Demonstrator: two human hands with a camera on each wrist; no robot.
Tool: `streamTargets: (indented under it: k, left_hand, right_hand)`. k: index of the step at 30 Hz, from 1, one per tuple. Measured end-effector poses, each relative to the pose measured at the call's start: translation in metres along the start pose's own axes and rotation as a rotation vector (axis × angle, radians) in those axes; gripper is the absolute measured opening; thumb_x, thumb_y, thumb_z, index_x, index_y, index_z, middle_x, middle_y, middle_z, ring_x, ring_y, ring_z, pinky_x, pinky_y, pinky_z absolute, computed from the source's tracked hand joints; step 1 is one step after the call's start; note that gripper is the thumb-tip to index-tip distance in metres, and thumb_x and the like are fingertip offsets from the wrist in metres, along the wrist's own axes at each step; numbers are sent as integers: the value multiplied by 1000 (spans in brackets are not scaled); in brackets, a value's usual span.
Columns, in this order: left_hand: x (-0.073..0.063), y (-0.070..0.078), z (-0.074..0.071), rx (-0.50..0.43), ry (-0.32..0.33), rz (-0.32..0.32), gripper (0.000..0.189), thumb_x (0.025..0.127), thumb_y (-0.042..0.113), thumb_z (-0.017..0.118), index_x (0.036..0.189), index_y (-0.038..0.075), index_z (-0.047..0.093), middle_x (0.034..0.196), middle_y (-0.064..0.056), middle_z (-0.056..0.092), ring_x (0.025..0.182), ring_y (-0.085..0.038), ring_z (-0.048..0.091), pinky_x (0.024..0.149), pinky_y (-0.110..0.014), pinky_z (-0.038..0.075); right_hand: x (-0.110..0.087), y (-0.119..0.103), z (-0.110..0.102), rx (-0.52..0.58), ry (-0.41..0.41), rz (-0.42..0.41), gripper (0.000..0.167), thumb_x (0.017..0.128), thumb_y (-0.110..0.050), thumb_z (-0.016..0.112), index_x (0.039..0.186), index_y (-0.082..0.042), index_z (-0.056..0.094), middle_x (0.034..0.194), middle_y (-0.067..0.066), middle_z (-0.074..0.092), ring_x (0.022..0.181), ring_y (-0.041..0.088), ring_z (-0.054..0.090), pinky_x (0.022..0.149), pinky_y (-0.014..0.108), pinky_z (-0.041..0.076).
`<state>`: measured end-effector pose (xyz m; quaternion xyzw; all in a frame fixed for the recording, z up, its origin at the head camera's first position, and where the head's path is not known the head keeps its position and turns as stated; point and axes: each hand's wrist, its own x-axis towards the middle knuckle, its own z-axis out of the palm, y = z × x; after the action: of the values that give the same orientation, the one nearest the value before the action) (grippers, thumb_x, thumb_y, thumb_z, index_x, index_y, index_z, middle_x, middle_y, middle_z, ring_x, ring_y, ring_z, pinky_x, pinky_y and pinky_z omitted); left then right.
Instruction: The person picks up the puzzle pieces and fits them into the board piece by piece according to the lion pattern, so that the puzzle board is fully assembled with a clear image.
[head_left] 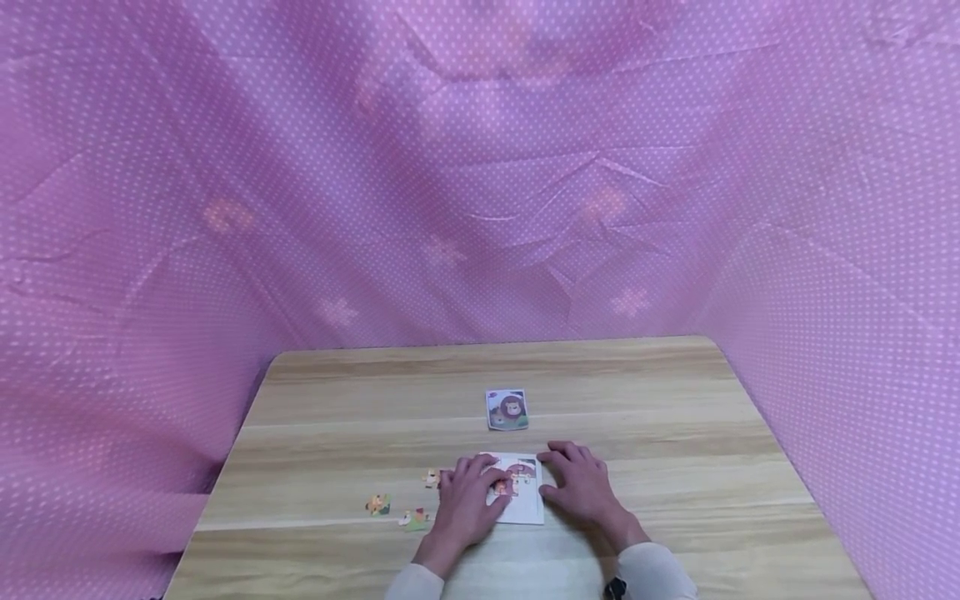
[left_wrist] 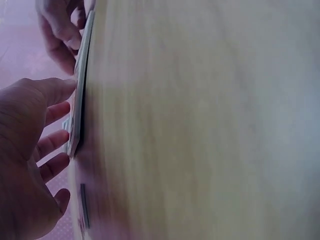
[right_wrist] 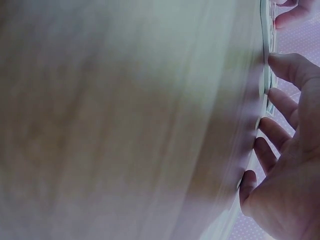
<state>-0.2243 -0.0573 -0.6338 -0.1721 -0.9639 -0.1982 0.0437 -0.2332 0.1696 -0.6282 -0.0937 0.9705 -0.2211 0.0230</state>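
Observation:
A white puzzle board lies on the table with several lion-picture pieces set in its upper part. My left hand reaches over the board's left side, thumb and fingertips down on it beside a reddish puzzle piece. The palm hides part of the board. At the board's right edge, my right hand rests with thumb and index fingertip against the rim. Its other fingers spread down toward the tabletop in the right wrist view.
Loose puzzle pieces lie left of my left hand, one partly hidden by it. Beyond the board is a small lion picture card. A pink dotted curtain surrounds the wooden table at the back and sides.

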Motion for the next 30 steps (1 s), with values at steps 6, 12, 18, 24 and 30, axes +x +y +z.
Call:
streamTargets:
  k: [6,12,18,24,30]
  left_hand:
    - [-6,-16,-10,-62,31,-53,33,84,42,68,114,29,66,130,5,56,117,-18,47,89,-45,36]
    - [-10,-37,-18,-56,53,-138,33,82,39,69,113,29,66,127,6,57,116,-17,47,90,-47,36]
    - [-13,-49,-23,-74,47,-185,35,82,36,71,115,26,67,125,6,57,113,-17,46,90,-46,35]
    - [-15,-57,-24,-65,54,-209,34,80,34,73,113,26,68,123,6,58,112,-17,47,88,-46,36]
    - [-18,-66,-27,-79,73,-195,31,81,30,73,111,25,68,121,7,59,111,-16,48,87,-45,36]
  right_hand:
    - [1,2,3,-1,-1,4,52,78,-43,74,127,-29,60,144,2,47,130,29,42,99,58,34]
    - [0,3,4,-5,1,9,52,78,-43,74,127,-30,60,144,1,47,130,29,42,98,57,34]
    - [-1,3,4,-2,4,3,52,78,-42,74,127,-29,60,143,1,47,130,29,42,98,57,34]
    - [-1,2,5,4,4,8,52,79,-42,74,127,-29,60,143,2,47,130,29,41,99,58,33]
    - [-2,2,7,4,7,8,52,79,-42,74,127,-29,60,144,2,47,130,29,41,99,58,33]
